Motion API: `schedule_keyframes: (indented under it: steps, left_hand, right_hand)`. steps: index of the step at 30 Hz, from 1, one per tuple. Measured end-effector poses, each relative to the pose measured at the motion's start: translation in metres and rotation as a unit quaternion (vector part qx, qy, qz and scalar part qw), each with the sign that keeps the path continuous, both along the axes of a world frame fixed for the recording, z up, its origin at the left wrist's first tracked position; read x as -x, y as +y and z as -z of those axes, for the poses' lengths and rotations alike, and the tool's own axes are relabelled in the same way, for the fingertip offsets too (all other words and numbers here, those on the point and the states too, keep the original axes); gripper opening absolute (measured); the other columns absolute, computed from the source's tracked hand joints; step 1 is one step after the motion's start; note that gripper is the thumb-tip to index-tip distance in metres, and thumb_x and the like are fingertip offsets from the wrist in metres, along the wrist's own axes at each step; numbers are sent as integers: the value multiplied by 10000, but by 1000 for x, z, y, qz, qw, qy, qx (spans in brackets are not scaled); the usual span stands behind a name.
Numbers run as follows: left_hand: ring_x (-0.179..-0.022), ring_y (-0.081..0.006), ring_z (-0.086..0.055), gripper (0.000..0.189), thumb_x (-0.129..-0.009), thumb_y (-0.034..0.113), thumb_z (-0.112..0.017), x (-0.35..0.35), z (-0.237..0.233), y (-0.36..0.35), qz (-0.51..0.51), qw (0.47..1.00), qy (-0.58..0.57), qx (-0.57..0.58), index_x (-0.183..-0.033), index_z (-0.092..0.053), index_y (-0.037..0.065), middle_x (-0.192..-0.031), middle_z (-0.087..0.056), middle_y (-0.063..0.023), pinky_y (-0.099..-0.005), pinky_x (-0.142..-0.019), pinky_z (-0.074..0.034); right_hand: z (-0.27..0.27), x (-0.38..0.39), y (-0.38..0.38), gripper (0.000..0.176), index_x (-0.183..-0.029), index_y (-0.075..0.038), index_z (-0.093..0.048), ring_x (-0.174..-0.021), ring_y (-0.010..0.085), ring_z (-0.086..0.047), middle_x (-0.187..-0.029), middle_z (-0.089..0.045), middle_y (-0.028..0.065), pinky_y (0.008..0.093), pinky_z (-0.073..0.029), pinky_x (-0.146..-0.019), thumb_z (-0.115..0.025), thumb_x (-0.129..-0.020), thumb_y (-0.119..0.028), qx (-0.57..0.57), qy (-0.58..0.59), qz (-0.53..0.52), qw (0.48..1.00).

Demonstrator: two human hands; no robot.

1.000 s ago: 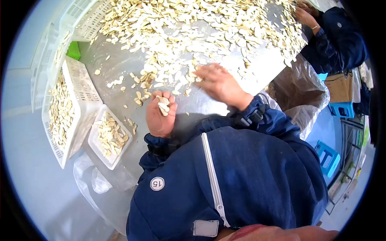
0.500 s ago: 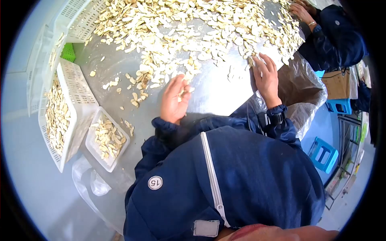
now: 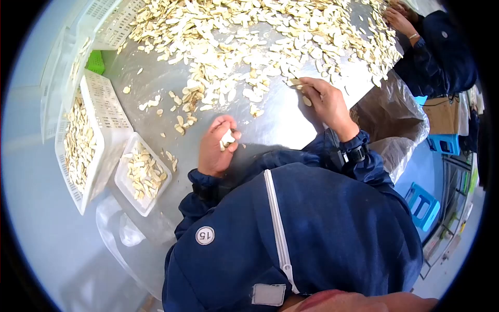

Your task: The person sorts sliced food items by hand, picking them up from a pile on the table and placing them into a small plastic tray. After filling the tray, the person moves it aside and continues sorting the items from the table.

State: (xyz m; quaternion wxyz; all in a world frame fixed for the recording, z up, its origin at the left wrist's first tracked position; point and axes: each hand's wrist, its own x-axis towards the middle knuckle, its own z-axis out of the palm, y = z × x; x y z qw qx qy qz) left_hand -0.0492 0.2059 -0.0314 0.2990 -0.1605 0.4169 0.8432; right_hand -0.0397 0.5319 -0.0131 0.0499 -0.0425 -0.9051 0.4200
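Observation:
My left hand (image 3: 216, 147) is curled around several pale, oval dried slices (image 3: 227, 139), which show between the fingers and palm. It is over the near part of the metal table (image 3: 265, 130). To the right, my right hand (image 3: 330, 106) has thumb and fingers pinched on a pale slice (image 3: 295, 81) at the near edge of the spread. Another slice lies just under those fingertips. The large heap of slices (image 3: 228, 44) covers the far part of the table, with small clusters in front of it.
At left, a white perforated basket (image 3: 106, 112) and a small white tray (image 3: 118, 182) hold slices. A plastic-lined container (image 3: 403, 122) is at the table's right edge. A co-worker's hands (image 3: 400, 20) are at the far right of the heap. Blue stools (image 3: 423, 205) are on the floor.
My left hand has drawn back toward me and closed around slices. My right hand has moved left, its fingers now pinched at a slice. The view has shifted slightly.

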Motion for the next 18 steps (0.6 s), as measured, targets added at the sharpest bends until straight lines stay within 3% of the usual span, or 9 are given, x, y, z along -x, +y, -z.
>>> schedule_keyframes:
  steps: [7, 10, 13, 14, 18]
  left_hand:
    - [-708, -52, -486, 291, -1113, 278, -554, 4, -11, 42, 111, 992, -18, -52, -1211, -598, 7, -955, -534, 1, -183, -502, -344]
    - [-642, -26, -437, 281, -1110, 257, -574, 6, -3, 42, 106, 994, 21, -14, -1204, -612, -5, -856, -513, 32, -180, -498, -325]
    - [-612, -18, -415, 256, -1103, 227, -587, 6, -8, 41, 99, 992, 63, 44, -1197, -622, -9, -819, -517, 41, -187, -504, -317]
    - [-603, -16, -409, 248, -1100, 216, -592, 6, -11, 40, 96, 990, 75, 72, -1195, -625, -11, -809, -519, 44, -190, -506, -313]
    - [-600, -28, -418, 214, -1097, 182, -575, 3, -11, 28, 94, 987, 106, 81, -1169, -638, -10, -858, -568, 31, -205, -516, -320]
  right_hand:
    - [-2, 5, -67, 476, -1356, -146, -689, -1116, 351, -715, -1220, -747, 132, 403, -583, -957, -625, -912, 15, 14, 135, -215, 967]
    - [-1, 5, -74, 483, -1370, -145, -678, -1104, 346, -721, -1245, -740, 128, 400, -589, -942, -640, -912, 7, 9, 140, -225, 964]
    - [11, 17, -75, 505, -1400, -158, -656, -1165, 352, -696, -1289, -720, 131, 407, -575, -972, -665, -915, -20, -16, 136, -116, 984]
    - [18, 24, -72, 490, -1410, -189, -652, -1339, 325, -595, -1401, -664, 110, 458, -502, -1085, -707, -929, -115, -91, 154, -142, 974]
    - [17, 28, -94, 452, -1398, -252, -667, -1506, 237, -413, -1531, -568, 22, 533, -335, -1219, -723, -952, -295, -206, 156, -238, 936]
